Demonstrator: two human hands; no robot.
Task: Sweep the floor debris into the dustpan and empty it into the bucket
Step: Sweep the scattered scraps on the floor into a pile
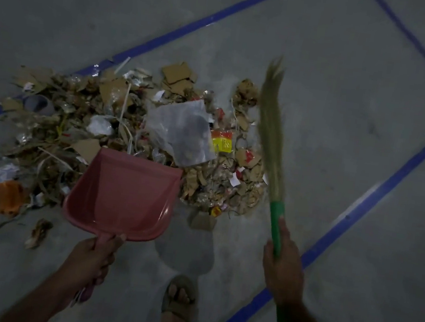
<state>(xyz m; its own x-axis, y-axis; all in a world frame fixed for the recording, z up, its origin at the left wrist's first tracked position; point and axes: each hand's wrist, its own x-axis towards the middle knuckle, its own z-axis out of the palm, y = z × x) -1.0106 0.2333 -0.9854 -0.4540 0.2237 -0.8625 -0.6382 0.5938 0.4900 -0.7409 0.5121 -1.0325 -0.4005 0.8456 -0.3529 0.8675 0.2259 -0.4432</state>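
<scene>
On the grey floor [319,121], across the middle and the left of the view, lies a wide heap of debris [118,127]: torn cardboard, crumpled paper, strings and wrappers. The light is dim, so many small pieces cannot be told apart. A clear plastic bag [183,130] lies on top of the heap, and its dark contents are hard to make out. Just right of it is a yellow and red wrapper [222,142], with print too blurred to read.

The pink dustpan [123,195] is at the near edge of the heap, its mouth toward the debris, and its inside looks bare. The left hand [90,258] has its fingers curled around the dustpan handle, which is mostly hidden by the hand.

At the right, the right hand [283,267] grips the green handle of the broom [272,131]. The bristles are blurred and stand over the right edge of the heap; I cannot tell if they touch the floor. The handle's lower end is cut off by the near edge.

Blue tape lines [380,193] cross the floor. A foot in a sandal [179,302] is near, between the arms.
</scene>
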